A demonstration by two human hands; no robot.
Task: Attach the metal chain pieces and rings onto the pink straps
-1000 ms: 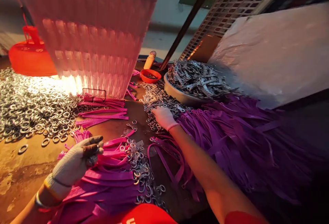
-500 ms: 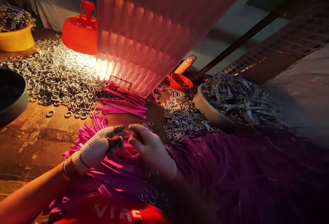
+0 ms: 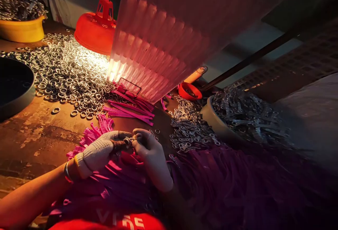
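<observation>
My left hand (image 3: pixel 102 149) wears a dotted white knit glove with dark, worn fingertips. Its thumb and fingers pinch a small shiny metal ring (image 3: pixel 128 141). Facing it, my right hand (image 3: pixel 151 159), in a smooth white glove, has thumb and forefinger closed around another small metal ring (image 3: pixel 138 137). The fingertips of both hands nearly meet, and whether the two metal pieces are linked cannot be made out. Beneath the hands lies a heap of magenta straps (image 3: pixel 113 177), partly covered by them.
Loose metal rings (image 3: pixel 66 71) spread under a red lamp (image 3: pixel 96 32). Small metal clasps (image 3: pixel 185 124) lie at right, beside a full basin (image 3: pixel 216 119). A ribbed translucent sheet (image 3: pixel 155 47) hangs ahead. A dark basin (image 3: pixel 29 98), yellow tub (image 3: pixel 23 31) and orange bowl (image 3: pixel 190 91) stand around.
My hands have come closer together at the fingertips, and metal rings now show between them. The camera view has shifted slightly, moving the lamp and sheet rightward in the picture.
</observation>
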